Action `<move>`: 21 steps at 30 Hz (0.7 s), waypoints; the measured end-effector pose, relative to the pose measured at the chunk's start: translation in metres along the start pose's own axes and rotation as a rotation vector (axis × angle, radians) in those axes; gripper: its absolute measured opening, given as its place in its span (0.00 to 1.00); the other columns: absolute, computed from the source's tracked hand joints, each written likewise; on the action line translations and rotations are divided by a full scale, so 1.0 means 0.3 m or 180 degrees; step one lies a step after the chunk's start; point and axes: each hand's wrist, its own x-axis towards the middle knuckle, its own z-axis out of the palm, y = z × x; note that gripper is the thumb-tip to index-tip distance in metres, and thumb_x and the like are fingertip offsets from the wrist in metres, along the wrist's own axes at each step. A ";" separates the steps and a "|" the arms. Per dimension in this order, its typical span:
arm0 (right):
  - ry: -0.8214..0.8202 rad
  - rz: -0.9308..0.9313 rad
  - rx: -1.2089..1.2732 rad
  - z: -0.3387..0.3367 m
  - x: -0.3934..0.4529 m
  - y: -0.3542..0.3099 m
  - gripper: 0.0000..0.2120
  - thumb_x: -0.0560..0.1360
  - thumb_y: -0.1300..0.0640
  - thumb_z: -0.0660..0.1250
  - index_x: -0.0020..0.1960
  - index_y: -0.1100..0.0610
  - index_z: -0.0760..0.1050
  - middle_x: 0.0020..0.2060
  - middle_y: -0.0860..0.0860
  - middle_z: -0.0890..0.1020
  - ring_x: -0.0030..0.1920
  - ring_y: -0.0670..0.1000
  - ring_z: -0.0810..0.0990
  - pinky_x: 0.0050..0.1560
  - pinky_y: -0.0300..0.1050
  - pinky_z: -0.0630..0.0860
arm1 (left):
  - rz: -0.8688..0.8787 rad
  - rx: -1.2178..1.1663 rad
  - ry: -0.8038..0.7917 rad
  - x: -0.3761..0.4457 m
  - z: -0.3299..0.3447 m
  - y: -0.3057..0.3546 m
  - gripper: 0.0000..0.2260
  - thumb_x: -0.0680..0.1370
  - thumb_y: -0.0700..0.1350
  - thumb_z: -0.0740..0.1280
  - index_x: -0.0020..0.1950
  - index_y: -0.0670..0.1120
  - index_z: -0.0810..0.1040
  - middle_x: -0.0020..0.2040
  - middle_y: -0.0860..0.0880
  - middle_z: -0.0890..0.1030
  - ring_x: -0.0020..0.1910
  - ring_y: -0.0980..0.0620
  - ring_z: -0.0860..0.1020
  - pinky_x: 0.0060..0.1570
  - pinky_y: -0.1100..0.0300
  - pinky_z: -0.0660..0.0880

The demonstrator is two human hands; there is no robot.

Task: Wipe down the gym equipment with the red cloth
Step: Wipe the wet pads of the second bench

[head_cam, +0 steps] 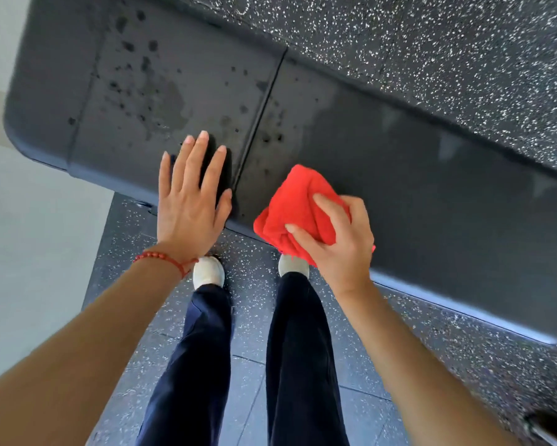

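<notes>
A black padded gym bench (pixel 383 162) runs from upper left to lower right, with a seam across its middle. Wet spots and a damp patch mark its left section. My left hand (pixel 190 201) lies flat with straight fingers on the pad just left of the seam. My right hand (pixel 338 236) grips a bunched red cloth (pixel 299 207) at the bench's near edge, just right of the seam. The pad to the right of the cloth looks evenly dark.
Black speckled rubber flooring (pixel 447 53) surrounds the bench. My legs in dark trousers and white shoes (pixel 208 272) stand close to the bench's near edge. A pale wall (pixel 29 252) lies at the left. A dark object sits at the bottom right corner.
</notes>
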 end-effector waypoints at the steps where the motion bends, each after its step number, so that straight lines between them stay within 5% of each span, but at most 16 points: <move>1: -0.0025 -0.0021 0.0010 0.005 -0.027 -0.007 0.22 0.65 0.45 0.72 0.52 0.59 0.79 0.45 0.62 0.77 0.44 0.61 0.78 0.47 0.47 0.73 | 0.0010 0.0007 -0.0029 -0.008 -0.002 -0.022 0.22 0.78 0.47 0.56 0.70 0.39 0.65 0.72 0.36 0.63 0.70 0.37 0.60 0.68 0.39 0.54; 21: 0.0559 0.0340 0.0066 0.122 0.401 -0.152 0.21 0.66 0.48 0.74 0.54 0.58 0.79 0.47 0.60 0.76 0.48 0.57 0.77 0.50 0.46 0.70 | 0.0157 -0.0084 -0.0070 -0.027 0.004 -0.077 0.23 0.77 0.48 0.55 0.71 0.40 0.66 0.72 0.38 0.64 0.70 0.38 0.62 0.67 0.40 0.57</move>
